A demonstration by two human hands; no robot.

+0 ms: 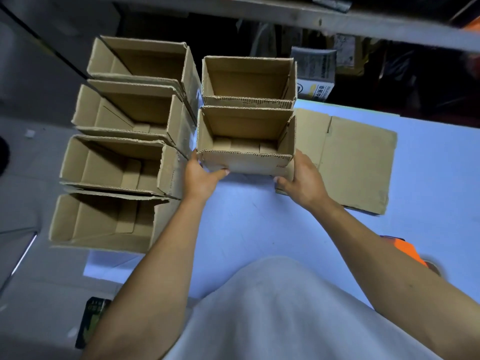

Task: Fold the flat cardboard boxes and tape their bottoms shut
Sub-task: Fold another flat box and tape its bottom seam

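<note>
Both hands' grip (left hand [201,175], right hand [302,179]) holds open-topped box [245,141].

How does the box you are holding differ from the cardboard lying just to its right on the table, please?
The held box is folded up and stands open-topped; the flat cardboard lies unfolded on the table. The left hand and right hand grip the held box's near corners; the right hand overlaps the flat cardboard without gripping it. The held box stands against another folded box. Both are plain brown corrugated cardboard.
</note>
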